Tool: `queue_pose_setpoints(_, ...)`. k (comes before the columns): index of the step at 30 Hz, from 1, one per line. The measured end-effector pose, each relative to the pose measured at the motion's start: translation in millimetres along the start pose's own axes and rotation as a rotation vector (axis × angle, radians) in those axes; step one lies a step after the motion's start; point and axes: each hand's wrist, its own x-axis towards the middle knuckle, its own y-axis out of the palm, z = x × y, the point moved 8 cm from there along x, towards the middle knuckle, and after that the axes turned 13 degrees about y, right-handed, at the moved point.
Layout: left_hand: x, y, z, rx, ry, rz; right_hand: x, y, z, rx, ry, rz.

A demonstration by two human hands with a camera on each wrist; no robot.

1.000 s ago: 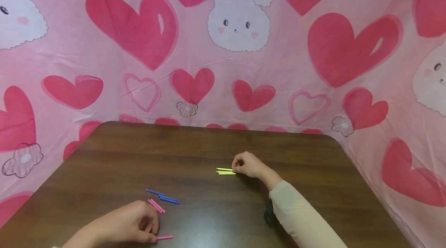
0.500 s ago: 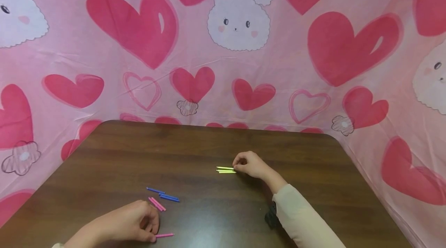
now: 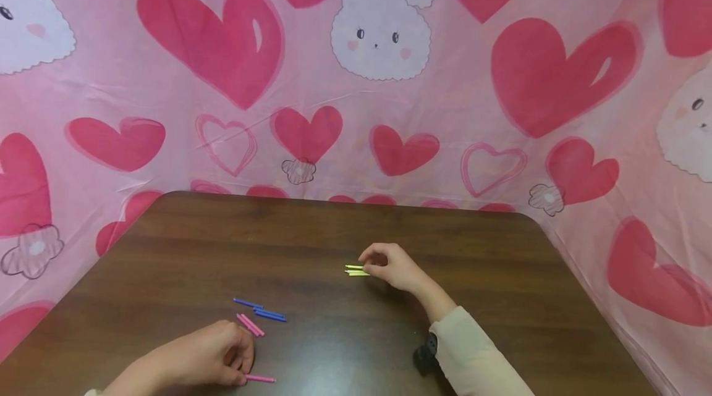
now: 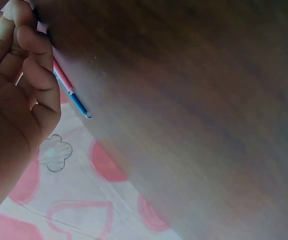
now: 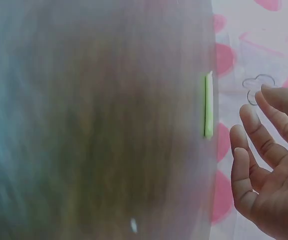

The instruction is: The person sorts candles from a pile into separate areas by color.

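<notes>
At the near left of the table, my left hand (image 3: 214, 356) pinches the left end of a thin pink stick (image 3: 261, 379) between thumb and fingers. Just beyond its knuckles lie two more pink sticks (image 3: 251, 324), side by side, with several blue sticks (image 3: 269, 314) behind them. My right hand (image 3: 392, 266) hovers over the right ends of several thin yellow sticks (image 3: 354, 270), farther back. In the right wrist view its fingers (image 5: 256, 131) are spread and loosely bent, with nothing between them, beside a yellow stick (image 5: 208, 106) that has a small pale tip.
The brown wooden table (image 3: 311, 241) has rounded far corners. A pink cloth (image 3: 311, 87) printed with hearts and rabbits hangs right behind it and along both sides. A small black device (image 3: 425, 354) sits at the right sleeve (image 3: 475, 353).
My right hand has shifted slightly left over the yellow sticks, and its fingers have come off their right ends. The pink stick in my left hand has slid a little left.
</notes>
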Motion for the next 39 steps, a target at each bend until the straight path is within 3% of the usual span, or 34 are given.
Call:
queue_pose_setpoints(10,-7.4,-3.3,1.2,0.063,0.033,-0.048,0.6,21.7,12.6,0.027,-0.019,0.031)
queue_pose_setpoints(15,-15.9,-7.7,6.1,0.026,0.0,-0.067,3.5,30.2,21.5,0.023,-0.038,0.041)
queue_pose_setpoints(24,-27.3,-33.9,4.4,0.078,0.012,-0.15,2.7,44.1,31.4,0.004,-0.069,0.054)
queue_pose_setpoints(39,-40.2,-60.3,9.5,0.166,0.005,-0.241,2.5,68.5,49.0,-0.048,-0.085,0.105)
